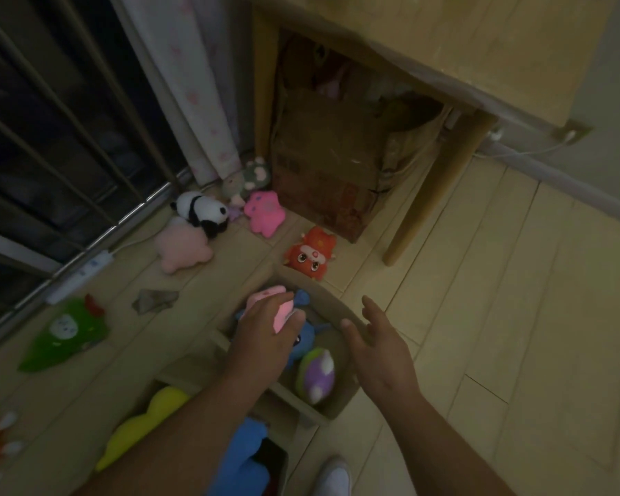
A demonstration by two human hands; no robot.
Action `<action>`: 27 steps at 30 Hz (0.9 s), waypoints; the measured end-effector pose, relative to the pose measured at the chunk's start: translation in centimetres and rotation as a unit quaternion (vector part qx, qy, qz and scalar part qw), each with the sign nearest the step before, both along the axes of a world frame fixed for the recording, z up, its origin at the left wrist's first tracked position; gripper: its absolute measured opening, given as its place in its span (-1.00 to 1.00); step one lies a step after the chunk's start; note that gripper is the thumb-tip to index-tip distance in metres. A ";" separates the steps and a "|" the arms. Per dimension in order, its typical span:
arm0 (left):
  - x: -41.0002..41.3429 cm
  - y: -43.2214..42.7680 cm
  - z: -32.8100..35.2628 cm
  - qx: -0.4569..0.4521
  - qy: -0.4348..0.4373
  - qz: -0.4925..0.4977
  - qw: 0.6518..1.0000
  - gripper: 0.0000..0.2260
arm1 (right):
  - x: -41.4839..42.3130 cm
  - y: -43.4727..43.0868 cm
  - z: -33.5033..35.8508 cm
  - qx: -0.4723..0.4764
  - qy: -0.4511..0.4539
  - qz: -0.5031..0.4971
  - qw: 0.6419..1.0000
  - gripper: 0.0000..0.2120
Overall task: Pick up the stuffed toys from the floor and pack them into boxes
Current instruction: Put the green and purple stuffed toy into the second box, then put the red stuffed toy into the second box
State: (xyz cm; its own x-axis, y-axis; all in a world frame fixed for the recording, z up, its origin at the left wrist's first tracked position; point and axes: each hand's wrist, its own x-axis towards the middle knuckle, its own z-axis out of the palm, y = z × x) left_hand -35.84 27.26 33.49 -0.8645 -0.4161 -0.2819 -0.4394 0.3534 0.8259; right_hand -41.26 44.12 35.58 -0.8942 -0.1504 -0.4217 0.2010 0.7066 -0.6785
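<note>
The fingers [265, 309] of the left hand [265, 338] curl over a pink stuffed toy [270, 291] and the thumb closes in from below, so the toy is gripped and held just above the open mouth of a cardboard box [337, 303]. To their right, the fingers [373, 311] of the right hand [380, 352] are straight and spread, holding nothing, over the box's right rim. The pink toy looks light and squashy. It should give under the grip without slipping and nothing about it seems fragile, so a hold round its plump middle suits it well. Most of it is hidden by the hand. Only a rounded end shows beyond the fingertips, pointing away from the person, and I cannot tell its long axis or which way it faces. Directly under the gripping fingers, inside the box, lies a blue toy [303, 341], and just right of it and nearer the person sits a round purple toy [317, 374]. Past the fingertips, beyond the box's far rim, a red toy [312, 257] lies face up on the floor. Farther off are a bright pink toy [264, 213], a panda [201, 211] resting on a pale pink toy [181, 247], and, well to the left, a green toy [65, 334].
</note>
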 end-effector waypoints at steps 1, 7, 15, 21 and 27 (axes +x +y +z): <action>0.1 -0.3 0.2 0.001 0.002 0.000 1.000 -0.65 | 0.1 -0.3 0.3 -0.003 0.003 0.001 1.000 -0.43; 1.4 -2.1 1.3 0.003 0.002 0.018 1.000 -0.66 | 1.1 -2.7 1.7 -0.018 0.029 0.018 0.999 -0.51; 4.0 -7.0 3.7 -0.001 0.017 0.009 1.000 -0.75 | 3.3 -6.8 3.6 -0.017 0.039 0.005 0.999 -0.53; 4.3 -10.9 5.7 -0.043 0.029 -0.020 0.998 -0.67 | 4.4 -9.8 5.6 -0.033 0.058 -0.009 0.998 -0.53; 1.1 -11.7 6.1 -0.044 0.031 -0.012 0.998 -0.64 | 2.3 -10.6 5.4 -0.056 0.073 -0.026 0.995 -0.51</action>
